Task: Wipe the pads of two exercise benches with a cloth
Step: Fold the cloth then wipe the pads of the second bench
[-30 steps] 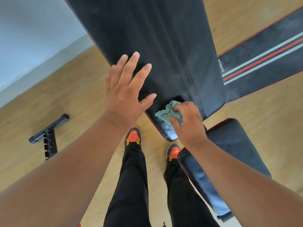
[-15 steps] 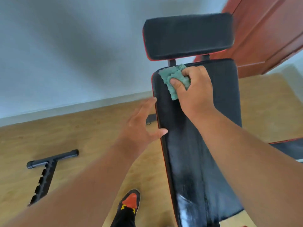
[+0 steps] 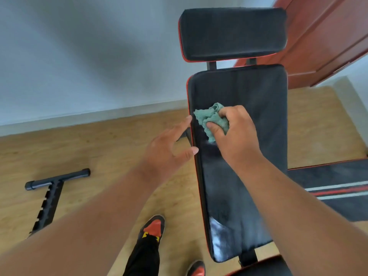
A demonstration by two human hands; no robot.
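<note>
Right hand (image 3: 237, 134) grips the bunched green cloth (image 3: 212, 120), pressing it on the back pad (image 3: 258, 120) near its left edge to wipe; left hand (image 3: 169, 150), fingers spread and empty, touches that edge, apparently steadying the bench

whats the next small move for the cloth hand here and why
Probably draw the right hand and cloth down the back pad toward the near end: the cloth sits near the pad's upper left, with a long stretch below.
</note>
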